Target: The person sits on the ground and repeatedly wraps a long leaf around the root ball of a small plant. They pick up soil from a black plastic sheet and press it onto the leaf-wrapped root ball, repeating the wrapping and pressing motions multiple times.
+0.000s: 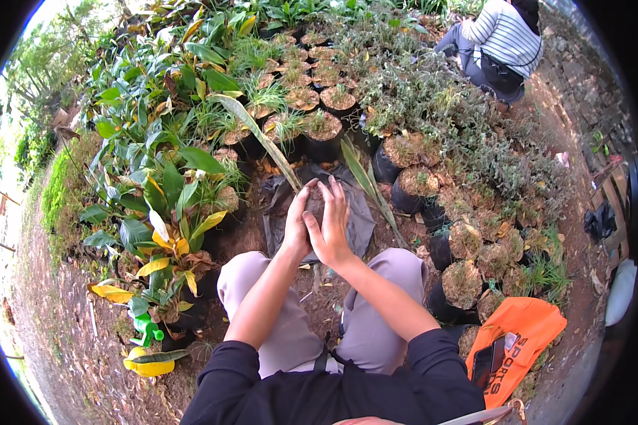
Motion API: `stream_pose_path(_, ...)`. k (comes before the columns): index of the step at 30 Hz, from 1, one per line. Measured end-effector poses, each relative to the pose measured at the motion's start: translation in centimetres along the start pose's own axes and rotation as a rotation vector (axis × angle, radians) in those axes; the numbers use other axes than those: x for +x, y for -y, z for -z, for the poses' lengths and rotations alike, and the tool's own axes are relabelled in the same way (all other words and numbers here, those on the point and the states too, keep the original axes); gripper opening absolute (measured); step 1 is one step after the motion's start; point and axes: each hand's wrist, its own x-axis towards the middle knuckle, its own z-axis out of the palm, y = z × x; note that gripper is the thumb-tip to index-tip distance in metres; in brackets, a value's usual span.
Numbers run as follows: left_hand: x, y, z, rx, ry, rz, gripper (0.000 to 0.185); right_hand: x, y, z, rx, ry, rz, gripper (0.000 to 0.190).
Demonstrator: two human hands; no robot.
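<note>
My left hand (pixel 297 218) and my right hand (pixel 329 220) meet at the fingertips over a dark plastic sheet (pixel 361 212) on the soil between my knees. The palms face each other with a gap between them; whether anything small lies there is hidden. A long, pale-edged snake plant leaf (pixel 260 138) rises from just beyond my left fingertips; its lower end is hidden near them. Another snake plant leaf (pixel 369 186) leans to the right of the sheet, apart from my right hand.
Potted grasses (pixel 323 127) in black bags stand ahead and right; leafy plants (pixel 165 180) crowd the left. A yellow and green spray bottle (pixel 151 361) lies lower left. An orange bag (pixel 521 340) holds up a phone (pixel 483 364). Another person (pixel 502 42) crouches upper right.
</note>
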Motion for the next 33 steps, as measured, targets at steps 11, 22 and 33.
stream_pose_path(11,-0.1,-0.1,0.0,-0.046,-0.122,0.139,0.029,0.1,-0.2,0.3,0.022,0.012,0.059,0.044)
stream_pose_path(22,1.7,0.8,3.2,0.109,-0.152,-0.006,0.038,-0.1,0.2,0.2,0.004,0.276,-0.037,0.065)
stream_pose_path(33,0.6,-0.6,0.8,0.284,-0.222,0.006,0.07,1.6,-0.5,0.6,0.283,0.086,-0.051,0.056)
